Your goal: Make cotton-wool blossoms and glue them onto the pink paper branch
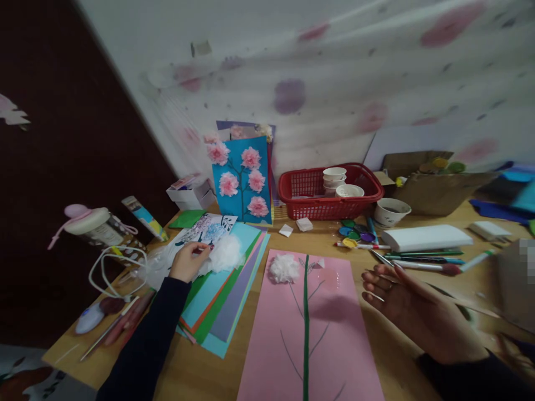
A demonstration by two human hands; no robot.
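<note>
My left hand is closed in a pinch at the left edge of a fluffy white wad of cotton wool, which lies on a stack of coloured paper. My right hand is held palm up with its fingers apart and nothing in it, just right of a pink sheet of paper. The pink sheet bears a green stem with thin drawn branches. A white ruffled puff sits at its upper left, and a shiny clear patch shows at its upper right.
Behind stand a blue card with pink paper flowers and a red basket with paper cups. Paint pots, a paper cup and brushes lie at right. A bottle and white cord are at left.
</note>
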